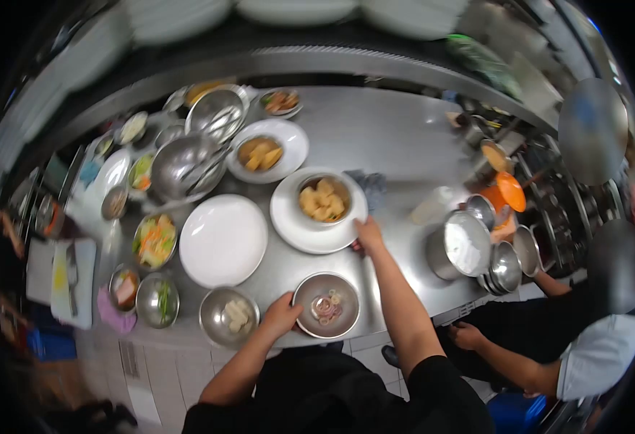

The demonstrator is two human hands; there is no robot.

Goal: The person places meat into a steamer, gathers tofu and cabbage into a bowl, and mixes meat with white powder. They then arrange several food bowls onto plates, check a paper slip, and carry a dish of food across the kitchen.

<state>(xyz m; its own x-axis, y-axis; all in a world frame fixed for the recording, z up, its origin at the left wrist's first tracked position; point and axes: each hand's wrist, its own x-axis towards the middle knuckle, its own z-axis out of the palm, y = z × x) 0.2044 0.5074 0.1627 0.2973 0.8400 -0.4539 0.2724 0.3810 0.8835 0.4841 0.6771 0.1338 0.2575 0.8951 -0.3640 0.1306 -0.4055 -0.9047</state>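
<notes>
My left hand (285, 316) grips the left side of a metal bowl (347, 328) at the counter's front edge. Sliced shallots (326, 307) lie in the bottom of this bowl. My right hand (366, 237) holds the right rim of a white plate (288, 226), its thumb on top. On that plate stands a smaller metal bowl filled with golden fried chunks (323, 201). Left of my left hand is another metal bowl with pale pieces (237, 316) in it. A bare white plate (223, 240) lies between these and the bowls farther back.
At left stand bowls of shredded salad (155, 241) and green stalks (162, 301), beside a cutting board with a knife (72, 278). A large pot (439, 254) and an orange container (507, 192) stand right. Two people are at right, one in a white shirt (601, 358).
</notes>
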